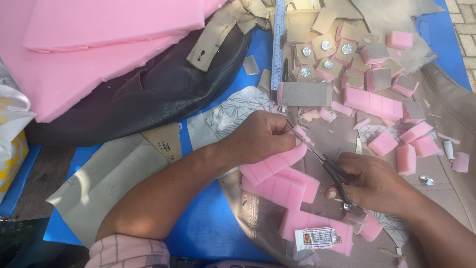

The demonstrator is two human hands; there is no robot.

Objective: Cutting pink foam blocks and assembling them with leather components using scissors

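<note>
Left hand point(260, 136) pinches a scored pink foam strip point(272, 166) — right hand point(369, 181) grips thin metal scissors point(317, 154), blades at the strip. Five silver discs point(326, 45) sit on far foam squares.

The scissors point(333, 171) are half hidden, their handles buried inside the right hand point(369, 181); whether that grip is squeezed tight cannot be told; the left hand point(258, 139) covers the far end of the pink foam strip point(277, 164); the big foam slab point(84, 44) is cut off by the far left edges; the right forearm runs out at the near right corner.
</note>
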